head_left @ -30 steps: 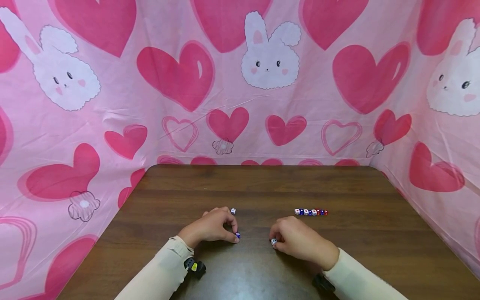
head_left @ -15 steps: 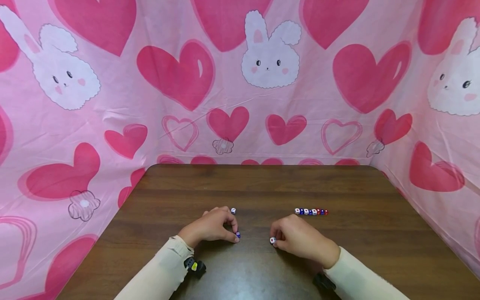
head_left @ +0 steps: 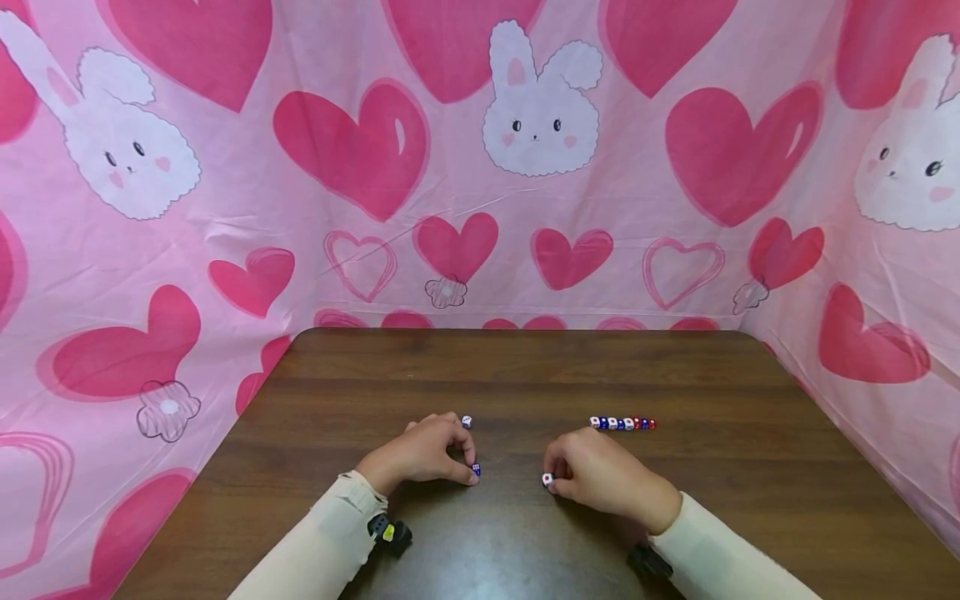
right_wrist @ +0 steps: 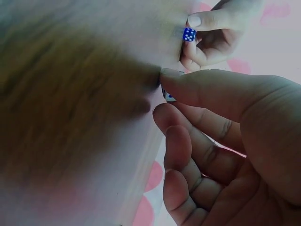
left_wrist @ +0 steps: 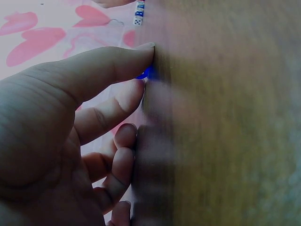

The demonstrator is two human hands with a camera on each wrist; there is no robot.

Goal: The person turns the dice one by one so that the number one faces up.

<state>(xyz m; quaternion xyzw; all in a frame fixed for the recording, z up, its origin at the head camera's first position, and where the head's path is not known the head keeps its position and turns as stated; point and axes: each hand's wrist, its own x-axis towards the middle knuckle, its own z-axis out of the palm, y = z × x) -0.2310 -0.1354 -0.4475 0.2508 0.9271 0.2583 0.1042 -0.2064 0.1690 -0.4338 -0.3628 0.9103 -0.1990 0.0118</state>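
Note:
My left hand pinches a blue die with white pips between thumb and forefinger, low at the tabletop. In the right wrist view the pips on this blue die face the camera. Across from it, my right hand holds a white die between thumb and fingertips, a red pip showing in the head view. Most of that white die is hidden behind the thumb in the right wrist view. Just beyond the left fingers lies another white die.
A straight row of several white, blue and red dice lies beyond the right hand. The brown wooden table ends at a pink cloth printed with hearts and rabbits, which rises behind it and at both sides.
The white die in my right fingers has turned, and its red pip now shows in the head view. The right hand has shifted very slightly; the left hand and blue die stay put.

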